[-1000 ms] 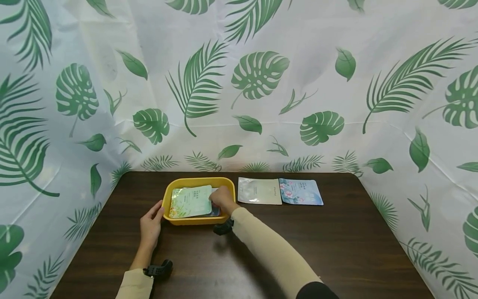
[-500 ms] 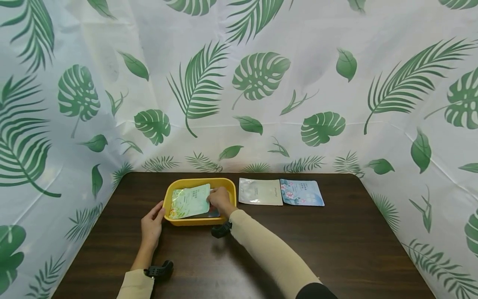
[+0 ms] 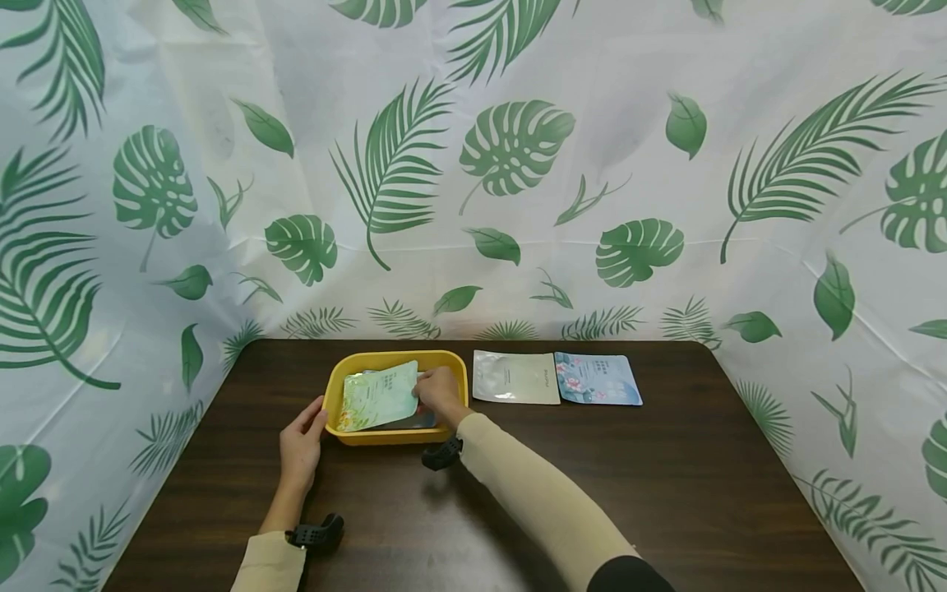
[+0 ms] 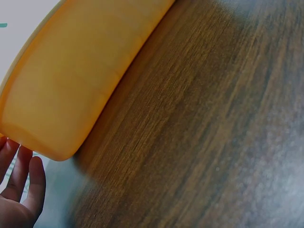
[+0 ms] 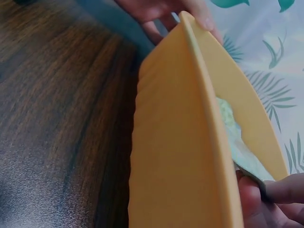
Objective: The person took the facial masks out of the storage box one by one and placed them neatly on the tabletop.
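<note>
1. Head view: the right hand (image 3: 441, 392) has its grip nearly closed, thumb and fingers pinching the right edge of the green packet (image 3: 381, 396), as the right wrist view confirms.
2. The green packet is inside the yellow tray (image 3: 395, 439), tilted, its held edge raised. Beneath it a dark packet (image 3: 423, 418) shows in part; the number below cannot be told.
3. The left hand (image 3: 297, 448) touches the tray's left end with fairly straight fingers, probably steadying it; it grasps no packet.
4. To the right, on the brown surface (image 3: 666, 501), the cream packet (image 3: 514, 379) and the blue flowered packet (image 3: 598, 380) lie flat in a row, edge to edge.
5. Progress, as judged: two packets are in place outside the tray. If the row is being extended, the green packet would be third, not yet out, with at least the dark one left; the reverse order cannot be ruled out.
</note>
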The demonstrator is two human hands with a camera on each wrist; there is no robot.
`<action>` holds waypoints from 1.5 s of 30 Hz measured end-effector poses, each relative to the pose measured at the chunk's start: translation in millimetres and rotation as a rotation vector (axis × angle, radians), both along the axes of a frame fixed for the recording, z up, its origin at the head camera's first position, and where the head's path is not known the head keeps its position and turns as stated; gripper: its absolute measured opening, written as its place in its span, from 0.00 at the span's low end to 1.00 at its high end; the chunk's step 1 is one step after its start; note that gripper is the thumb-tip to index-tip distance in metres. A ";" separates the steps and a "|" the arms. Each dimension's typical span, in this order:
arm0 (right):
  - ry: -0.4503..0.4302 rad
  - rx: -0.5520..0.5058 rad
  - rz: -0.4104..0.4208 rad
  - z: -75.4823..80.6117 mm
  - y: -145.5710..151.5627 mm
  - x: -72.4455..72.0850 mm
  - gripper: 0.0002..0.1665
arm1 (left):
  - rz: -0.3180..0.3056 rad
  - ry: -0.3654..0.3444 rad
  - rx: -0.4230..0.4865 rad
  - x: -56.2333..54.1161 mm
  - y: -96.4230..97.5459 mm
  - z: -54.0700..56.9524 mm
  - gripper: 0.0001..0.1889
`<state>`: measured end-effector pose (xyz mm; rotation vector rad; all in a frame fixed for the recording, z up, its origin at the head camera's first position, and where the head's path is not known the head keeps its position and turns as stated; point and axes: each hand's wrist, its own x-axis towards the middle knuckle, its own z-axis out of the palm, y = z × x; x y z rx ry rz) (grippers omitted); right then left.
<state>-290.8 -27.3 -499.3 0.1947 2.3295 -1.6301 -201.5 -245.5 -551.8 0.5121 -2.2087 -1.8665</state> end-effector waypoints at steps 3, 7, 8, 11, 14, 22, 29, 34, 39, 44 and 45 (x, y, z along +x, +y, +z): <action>-0.006 -0.030 -0.006 2.1 2.2 -0.2 0.14 | -0.003 0.007 -0.003 0.4 0.8 1.6 0.26; -0.022 -0.094 -0.020 6.1 3.5 -0.3 0.12 | -0.007 0.011 -0.004 0.6 1.3 3.2 0.26; -0.024 -0.103 -0.022 7.2 3.6 -0.4 0.12 | -0.008 0.010 -0.005 0.6 1.3 3.5 0.26; -0.023 -0.127 -0.022 10.7 4.8 -0.1 0.11 | -0.004 0.007 -0.007 0.5 1.3 3.5 0.25; -0.018 -0.165 -0.013 13.7 7.4 0.3 0.11 | 0.000 0.006 -0.012 0.7 1.6 3.5 0.25; 0.003 -0.253 -0.009 19.9 16.3 -3.6 0.12 | -0.021 0.037 -0.011 0.5 1.4 5.2 0.26; -0.010 -0.275 -0.008 25.1 19.4 -6.9 0.11 | -0.020 0.035 -0.011 2.4 0.6 5.1 0.26; -0.013 -0.279 -0.007 31.4 23.5 -7.4 0.12 | -0.010 0.013 -0.034 1.9 -0.9 2.7 0.26; -0.005 -0.276 0.018 35.2 32.2 -8.1 0.13 | -0.003 -0.015 -0.047 1.1 -2.0 0.9 0.26; 0.001 -0.306 0.022 35.6 44.1 -9.5 0.14 | -0.012 -0.015 -0.044 0.2 -1.5 1.0 0.26; 0.000 -0.312 0.019 35.6 46.7 -9.8 0.14 | -0.014 -0.016 -0.042 0.0 -1.4 1.2 0.26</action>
